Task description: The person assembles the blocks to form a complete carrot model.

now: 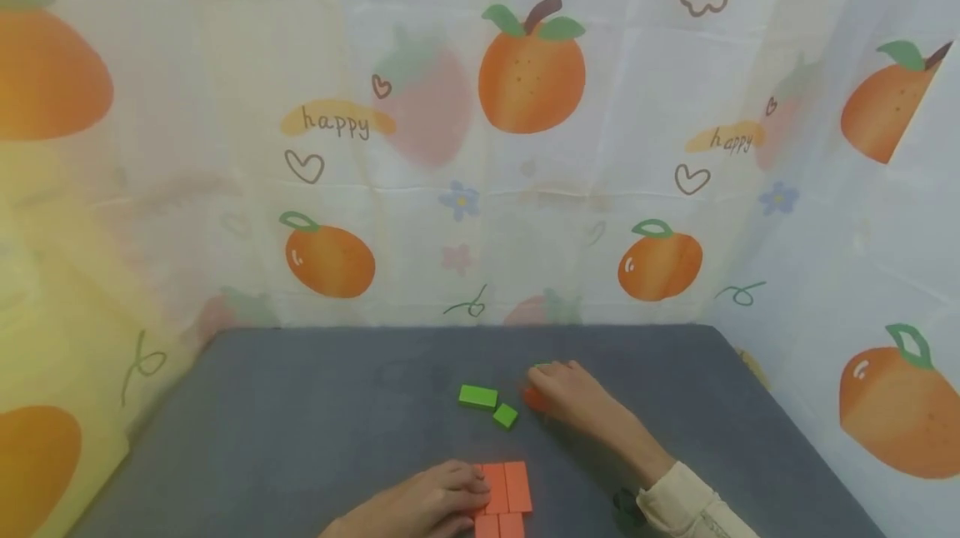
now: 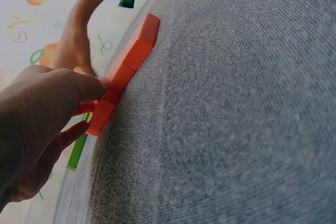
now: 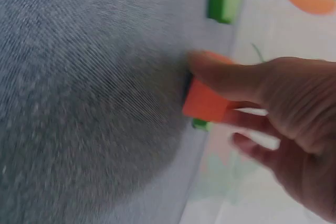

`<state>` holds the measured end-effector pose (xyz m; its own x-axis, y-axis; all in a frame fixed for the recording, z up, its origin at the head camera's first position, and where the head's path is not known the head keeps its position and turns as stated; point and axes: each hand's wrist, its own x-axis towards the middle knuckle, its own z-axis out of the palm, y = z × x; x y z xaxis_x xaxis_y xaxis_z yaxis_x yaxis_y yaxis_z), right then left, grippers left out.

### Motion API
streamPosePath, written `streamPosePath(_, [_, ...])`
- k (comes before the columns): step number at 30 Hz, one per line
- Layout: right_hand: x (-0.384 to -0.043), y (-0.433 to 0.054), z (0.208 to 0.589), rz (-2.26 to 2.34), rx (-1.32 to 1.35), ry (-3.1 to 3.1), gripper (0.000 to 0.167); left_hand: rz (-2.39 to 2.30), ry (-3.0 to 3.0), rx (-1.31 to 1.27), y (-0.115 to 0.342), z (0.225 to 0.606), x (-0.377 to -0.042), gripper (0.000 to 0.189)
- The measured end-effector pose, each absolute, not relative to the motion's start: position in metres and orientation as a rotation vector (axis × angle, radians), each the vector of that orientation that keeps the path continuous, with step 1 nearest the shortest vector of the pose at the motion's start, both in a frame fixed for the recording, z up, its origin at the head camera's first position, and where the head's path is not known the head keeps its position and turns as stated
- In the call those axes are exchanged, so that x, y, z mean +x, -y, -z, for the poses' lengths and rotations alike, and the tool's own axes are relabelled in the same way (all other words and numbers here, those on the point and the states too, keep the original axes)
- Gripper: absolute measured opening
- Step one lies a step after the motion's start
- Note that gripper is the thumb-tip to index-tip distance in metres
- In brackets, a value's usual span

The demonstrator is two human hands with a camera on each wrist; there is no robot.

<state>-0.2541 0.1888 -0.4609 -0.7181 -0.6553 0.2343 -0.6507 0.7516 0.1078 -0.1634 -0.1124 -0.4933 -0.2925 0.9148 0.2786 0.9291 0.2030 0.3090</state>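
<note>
Several flat orange blocks [image 1: 516,486] lie side by side in two rows on the dark cloth at the near middle. My left hand [image 1: 442,495] is at their left edge; its thumb and fingers pinch the leftmost orange block [image 2: 102,116]. Farther out and to the right, my right hand [image 1: 573,395] grips another orange block [image 3: 207,98] between thumb and fingers, close over the cloth. In the right wrist view a green block [image 3: 200,124] shows just past it, partly hidden.
Left of my right hand lie a long green block [image 1: 478,396] and a small green block [image 1: 506,415]. The grey table [image 1: 300,421] ends at a fruit-print curtain [image 1: 420,213] behind and at both sides. A dark green object [image 1: 627,509] is beside the right sleeve.
</note>
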Motion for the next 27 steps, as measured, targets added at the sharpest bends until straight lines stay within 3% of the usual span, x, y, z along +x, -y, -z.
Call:
streamPosePath(4, [-0.245,-0.201,0.456,-0.05,0.988,2.848,0.056,0.649,2.447,-1.847,0.113,0.493,-0.162,0.03])
streamPosePath(10, [-0.243,-0.202,0.455,-0.03,1.026,2.849,0.029,0.633,2.439,-1.815,0.11,0.491,-0.161,0.027])
streamPosePath(17, [-0.23,-0.203,0.448,-0.08,1.115,2.744,0.023,0.583,2.48,-1.784,0.108,0.49,-0.16,0.028])
streamPosePath(27, [-0.153,-0.182,0.424,-0.439,1.418,2.646,0.018,0.617,2.555,-1.744,0.108,0.488,-0.159,0.029])
